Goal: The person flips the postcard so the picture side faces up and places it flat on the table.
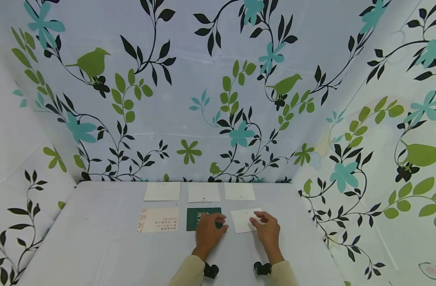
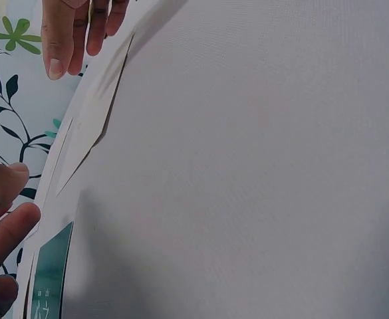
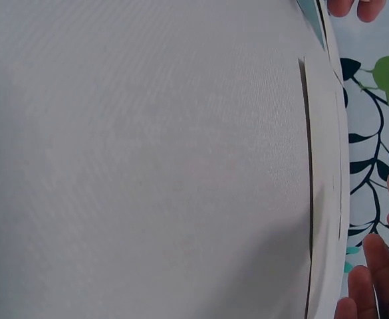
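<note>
My left hand (image 1: 208,234) is over the dark green card (image 1: 193,214), which has pale lettering and is partly hidden behind it. In the left wrist view its fingers (image 2: 11,236) are loosely bent, with nothing between them, raised off the card. My right hand (image 1: 268,234) hovers at the right edge of a slightly turned white card (image 1: 242,222). Seen from the right wrist, its fingers (image 3: 380,272) are apart from the card (image 3: 322,153) and hold nothing.
Left of the green card lies a cream card (image 1: 158,220) with orange and dark writing. Behind stand three white cards in a row: left (image 1: 162,192), middle (image 1: 203,192), right (image 1: 239,192). A white cloth covers the table (image 1: 107,246); a patterned curtain (image 1: 189,99) rises behind it.
</note>
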